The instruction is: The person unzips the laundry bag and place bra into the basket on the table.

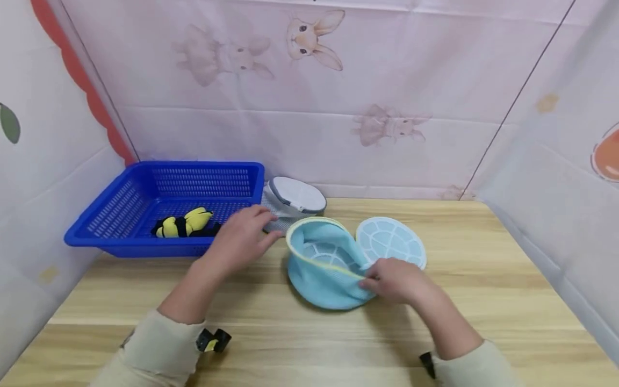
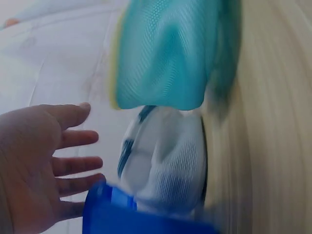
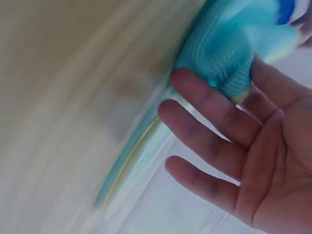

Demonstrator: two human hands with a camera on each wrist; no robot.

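A light-blue mesh laundry bag [image 1: 321, 287] with a yellow-edged rim stands on the table, its round lid [image 1: 391, 242] folded open to the right. My right hand [image 1: 396, 279] pinches the bag's near right rim between thumb and forefinger; in the right wrist view the other fingers [image 3: 209, 141] spread away from the mesh. Nothing is in my left hand [image 1: 244, 234], held with fingers extended between the blue basket and the bag's left rim. Behind that hand sits a white-and-grey mesh laundry bag [image 1: 299, 194] with its zipped top up, partly hidden. The left wrist view shows the left palm [image 2: 29, 165] bare.
A blue plastic basket [image 1: 145, 247] stands at the back left, with a yellow-and-black cloth bundle [image 1: 193, 220] inside. Printed cloth walls [image 1: 338, 156] enclose the wooden table [image 1: 300, 349] at the back and both sides.
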